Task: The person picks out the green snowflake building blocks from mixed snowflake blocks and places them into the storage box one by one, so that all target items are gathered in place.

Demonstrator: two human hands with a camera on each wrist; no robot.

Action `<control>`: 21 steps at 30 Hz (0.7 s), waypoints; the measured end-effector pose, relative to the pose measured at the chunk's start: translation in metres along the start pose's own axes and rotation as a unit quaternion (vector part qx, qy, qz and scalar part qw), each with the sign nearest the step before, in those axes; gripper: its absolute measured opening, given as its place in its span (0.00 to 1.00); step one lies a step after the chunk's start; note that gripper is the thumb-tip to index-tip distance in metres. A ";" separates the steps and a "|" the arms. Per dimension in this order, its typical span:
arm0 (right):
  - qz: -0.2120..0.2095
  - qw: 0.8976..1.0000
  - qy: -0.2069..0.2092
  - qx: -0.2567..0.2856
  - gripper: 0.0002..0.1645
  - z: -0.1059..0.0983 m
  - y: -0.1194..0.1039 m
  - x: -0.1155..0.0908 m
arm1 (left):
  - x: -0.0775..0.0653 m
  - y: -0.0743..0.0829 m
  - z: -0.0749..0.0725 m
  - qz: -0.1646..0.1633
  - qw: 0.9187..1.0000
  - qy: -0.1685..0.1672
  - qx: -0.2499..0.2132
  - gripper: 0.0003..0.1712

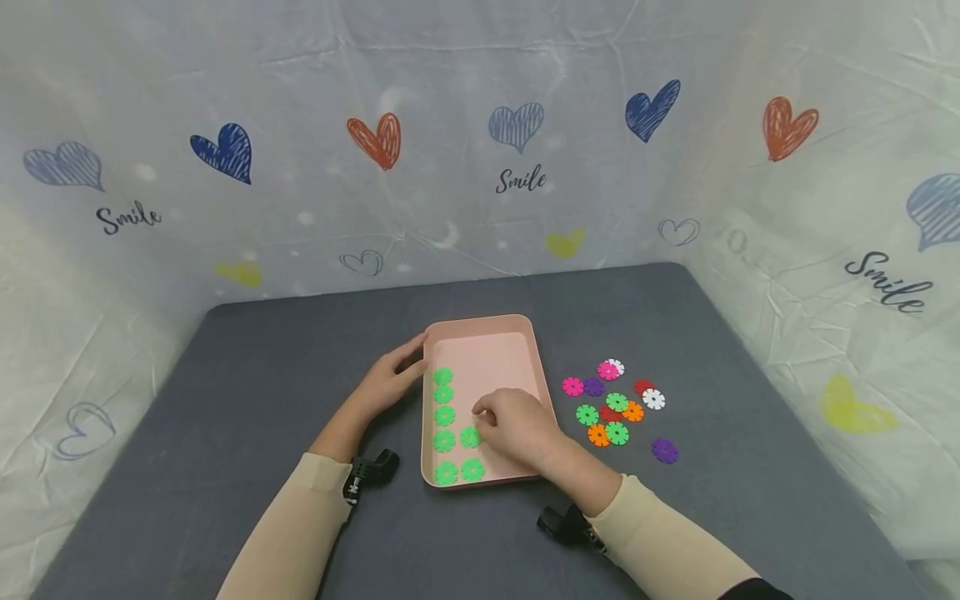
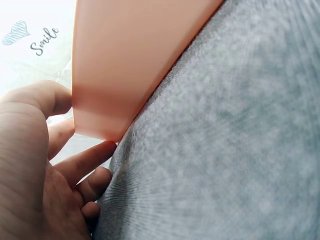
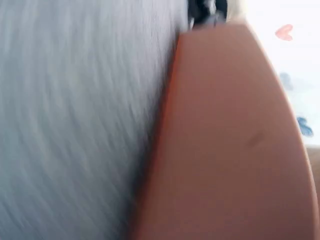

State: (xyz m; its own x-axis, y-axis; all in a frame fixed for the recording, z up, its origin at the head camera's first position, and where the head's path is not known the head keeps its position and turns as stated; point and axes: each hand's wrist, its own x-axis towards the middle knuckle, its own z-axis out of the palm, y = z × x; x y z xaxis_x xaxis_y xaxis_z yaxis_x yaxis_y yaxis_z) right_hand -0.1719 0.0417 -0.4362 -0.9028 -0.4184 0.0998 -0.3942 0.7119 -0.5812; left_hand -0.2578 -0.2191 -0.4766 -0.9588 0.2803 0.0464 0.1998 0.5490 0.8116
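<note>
A pink rectangular tray (image 1: 487, 327) lies on the table. Several green notched flower-shaped discs (image 1: 444, 415) line its left wall in a column, with two more green discs (image 1: 472, 470) beside them at the near end. My left hand (image 1: 386, 383) touches the tray's left wall near the far corner, fingers loosely extended. In the left wrist view, its thumb and fingers (image 2: 89, 161) rest at the tray's end. Over the tray's middle, my right hand (image 1: 517, 425) has bent fingers with tips close above the floor; I cannot tell whether they pinch a disc.
Loose discs in pink, purple, green, orange, red and white (image 1: 617, 402) are scattered right of the tray, some overlapping. A purple disc (image 1: 664, 451) lies apart nearer me. The grey table (image 1: 300, 350) meets a curtain printed with hearts (image 1: 375, 140) behind it.
</note>
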 end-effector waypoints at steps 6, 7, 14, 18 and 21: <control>0.055 0.998 -0.006 0.017 0.14 -0.057 0.016 -0.002 | -0.001 0.001 -0.001 -0.004 1.000 0.002 0.006 0.36; 0.064 0.998 -0.013 0.015 0.14 -0.068 0.022 -0.003 | -0.001 0.001 -0.001 -0.005 1.000 0.002 0.006 0.36; 0.140 0.980 -0.130 -0.055 0.10 -0.108 0.058 -0.017 | -0.002 0.001 -0.001 -0.003 1.000 0.001 0.008 0.37; 0.184 0.961 -0.162 -0.126 0.11 -0.102 0.065 -0.019 | -0.002 0.001 -0.002 -0.003 1.000 0.000 0.010 0.37; 0.207 0.948 -0.167 -0.173 0.13 -0.096 0.066 -0.017 | -0.001 0.001 -0.001 -0.002 1.000 0.001 0.008 0.37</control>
State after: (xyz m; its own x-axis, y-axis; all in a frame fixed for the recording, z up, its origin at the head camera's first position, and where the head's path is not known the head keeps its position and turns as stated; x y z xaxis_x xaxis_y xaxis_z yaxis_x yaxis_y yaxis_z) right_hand -0.1996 0.1501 -0.3990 -0.9105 -0.1765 -0.3741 -0.1030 0.9726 -0.2082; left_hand -0.2564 -0.2197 -0.4751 -0.9598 0.2771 0.0438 0.1989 0.5621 0.8028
